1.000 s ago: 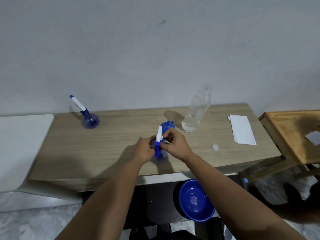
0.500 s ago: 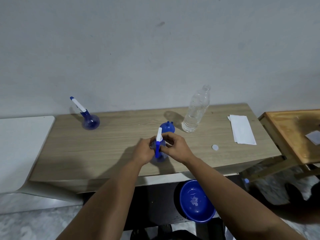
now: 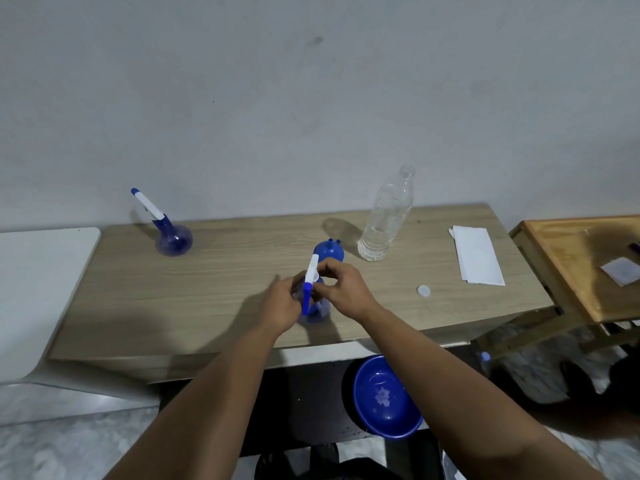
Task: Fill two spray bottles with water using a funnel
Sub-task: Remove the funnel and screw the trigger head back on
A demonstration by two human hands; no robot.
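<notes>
- Near round blue translucent spray bottle (image 3: 313,311) stood on the wooden tabletop (image 3: 221,292), front centre, between both hands.
- Left hand (image 3: 282,306) curled round its body; right hand (image 3: 341,289) pinched the white-and-blue sprayer head (image 3: 310,284).
- Judgement: brace the base, twist the head only, keep it upright.
- Blue plastic funnel (image 3: 329,251) sat just behind; clear plastic water bottle (image 3: 386,220) beside it.

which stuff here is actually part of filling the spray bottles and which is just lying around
Part of the job:
- near spray bottle, gripped by left hand and right hand
- far spray bottle
- blue funnel, lying behind the hands
- clear water bottle, uncapped
- white cap

Just lying about:
- folded white paper
- blue basin under the table
- side table
</notes>
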